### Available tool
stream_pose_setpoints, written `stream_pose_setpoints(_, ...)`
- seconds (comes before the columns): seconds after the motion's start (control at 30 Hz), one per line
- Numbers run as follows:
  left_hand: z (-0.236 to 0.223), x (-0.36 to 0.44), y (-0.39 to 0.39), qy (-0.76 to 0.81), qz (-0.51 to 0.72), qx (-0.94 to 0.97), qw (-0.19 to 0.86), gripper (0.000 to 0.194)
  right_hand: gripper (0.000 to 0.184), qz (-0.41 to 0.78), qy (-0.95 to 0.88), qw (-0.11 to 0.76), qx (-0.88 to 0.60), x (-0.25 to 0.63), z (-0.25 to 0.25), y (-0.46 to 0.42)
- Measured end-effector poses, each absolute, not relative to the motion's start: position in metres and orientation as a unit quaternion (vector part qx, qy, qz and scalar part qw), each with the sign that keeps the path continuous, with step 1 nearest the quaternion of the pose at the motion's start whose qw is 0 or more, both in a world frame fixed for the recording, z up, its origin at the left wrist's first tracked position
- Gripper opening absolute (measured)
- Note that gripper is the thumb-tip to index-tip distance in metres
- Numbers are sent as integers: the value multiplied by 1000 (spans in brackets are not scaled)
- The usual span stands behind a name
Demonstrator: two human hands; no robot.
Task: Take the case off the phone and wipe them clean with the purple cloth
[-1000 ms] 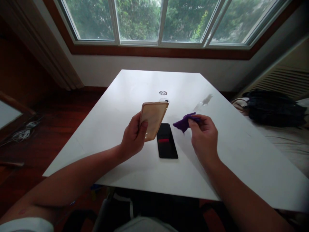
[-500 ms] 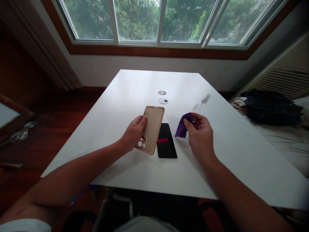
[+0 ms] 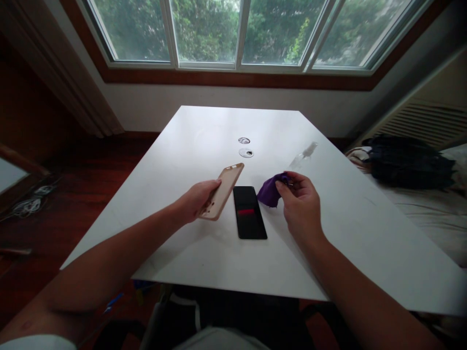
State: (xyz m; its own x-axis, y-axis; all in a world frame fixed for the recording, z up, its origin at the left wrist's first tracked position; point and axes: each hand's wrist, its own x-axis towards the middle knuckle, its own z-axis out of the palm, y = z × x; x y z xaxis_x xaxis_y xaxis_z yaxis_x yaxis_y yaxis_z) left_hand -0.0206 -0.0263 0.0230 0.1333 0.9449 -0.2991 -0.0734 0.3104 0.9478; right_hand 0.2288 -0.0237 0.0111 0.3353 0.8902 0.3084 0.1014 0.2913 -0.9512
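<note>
My left hand grips a tan phone case by its left side, thumb on the inner face. The case is tilted above the table, with camera holes near its lower end. Flat on the white table lies a black phone, its dark surface showing a red reflection. To the right of the phone, a purple cloth hangs pinched between the thumb and fingers of my right hand. Beyond that hand, a clear spray bottle rests on its side.
Two round inserts, a nearer disc and a farther one, are set in the tabletop. A dark bag sits on a bed-like surface at the right. Behind the table is a window; cables lie on the floor at left.
The case in my left hand has tilted and turned more edge-on, uncovering the whole phone. The purple cloth has swung slightly left toward the phone.
</note>
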Motion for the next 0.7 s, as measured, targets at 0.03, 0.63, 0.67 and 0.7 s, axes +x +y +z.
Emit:
stream_pose_setpoints(0.03, 23, -24, -22, 563, 398, 464, 557, 36, 35, 303, -487, 644, -507, 229, 11, -24)
stream_pose_setpoints(0.63, 41, -65, -1, 457, 91, 876, 121, 35, 31, 341, -452, 652, -505, 236, 22, -31)
stream_pose_setpoints(0.67, 42, -61, -6, 490, 77, 863, 98, 36, 30, 342, -451, 651, -506, 236, 23, -31)
stream_pose_setpoints(0.7, 43, -57, -12, 534, 61, 840, 75, 40, 30, 343, -451, 649, -507, 236, 24, -31)
